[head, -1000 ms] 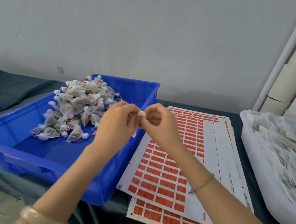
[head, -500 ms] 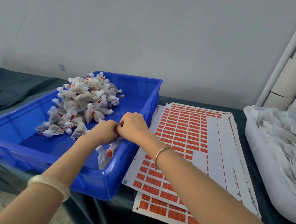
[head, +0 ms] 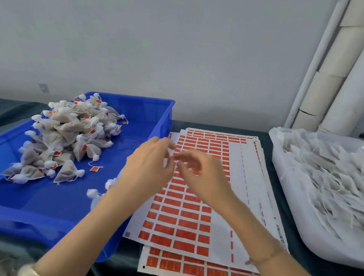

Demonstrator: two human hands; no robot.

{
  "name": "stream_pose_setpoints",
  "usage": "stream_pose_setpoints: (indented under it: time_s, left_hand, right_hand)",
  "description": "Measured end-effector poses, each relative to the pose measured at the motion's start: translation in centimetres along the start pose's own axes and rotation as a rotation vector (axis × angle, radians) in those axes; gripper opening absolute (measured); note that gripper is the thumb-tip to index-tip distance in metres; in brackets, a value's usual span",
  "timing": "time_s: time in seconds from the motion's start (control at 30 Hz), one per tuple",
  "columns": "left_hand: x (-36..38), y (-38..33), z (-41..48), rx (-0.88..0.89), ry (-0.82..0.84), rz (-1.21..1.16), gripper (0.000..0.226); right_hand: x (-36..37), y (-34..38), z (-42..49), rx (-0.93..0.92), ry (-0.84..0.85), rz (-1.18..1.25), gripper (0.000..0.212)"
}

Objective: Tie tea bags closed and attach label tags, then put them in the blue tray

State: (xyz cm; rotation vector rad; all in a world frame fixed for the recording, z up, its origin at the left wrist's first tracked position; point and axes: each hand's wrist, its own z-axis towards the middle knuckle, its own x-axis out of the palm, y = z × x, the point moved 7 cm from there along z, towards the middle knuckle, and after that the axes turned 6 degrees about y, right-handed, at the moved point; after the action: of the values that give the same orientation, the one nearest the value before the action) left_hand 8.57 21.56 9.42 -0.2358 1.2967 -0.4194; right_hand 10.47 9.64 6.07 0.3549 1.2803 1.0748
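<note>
Hovering fingertips-together above label sheet (head: 179,226): left hand (head: 149,168), right hand (head: 202,175); grip blurred, cannot tell. Loose bags (head: 328,174) lie rightward, nearer right hand.

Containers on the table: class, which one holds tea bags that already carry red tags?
The blue tray, left of the label sheets; its heaped bags show red tags, whereas the white tub on the right shows none.

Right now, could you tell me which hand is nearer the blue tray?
Left. The left hand is at the rim of the blue tray; the right hand is over the label sheets.
</note>
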Motion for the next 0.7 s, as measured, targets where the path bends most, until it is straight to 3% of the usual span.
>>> stream_pose_setpoints:
  time_s: [0.17, 0.3, 0.5, 0.7]
  left_hand:
    - [5.5, -10.2, 0.3, 0.270, 0.154, -0.220, 0.026]
    - [10.6, -18.5, 0.7, 0.448, 0.258, -0.306, 0.030]
    - [17.6, -26.5, 1.1, 0.570, 0.375, -0.152, 0.045]
    - [19.6, -28.5, 1.6, 0.612, 0.336, -0.029, 0.052]
  right_hand:
    - [-12.2, -6.1, -6.1, 0.220, -0.128, -0.298, 0.020]
    - [-20.0, -12.1, -11.5, 0.548, -0.157, -0.526, 0.027]
    - [-23.3, -15.8, -16.7, 0.697, -0.168, -0.537, 0.053]
    - [-23.3, -17.2, -17.6, 0.693, -0.200, -0.523, 0.015]
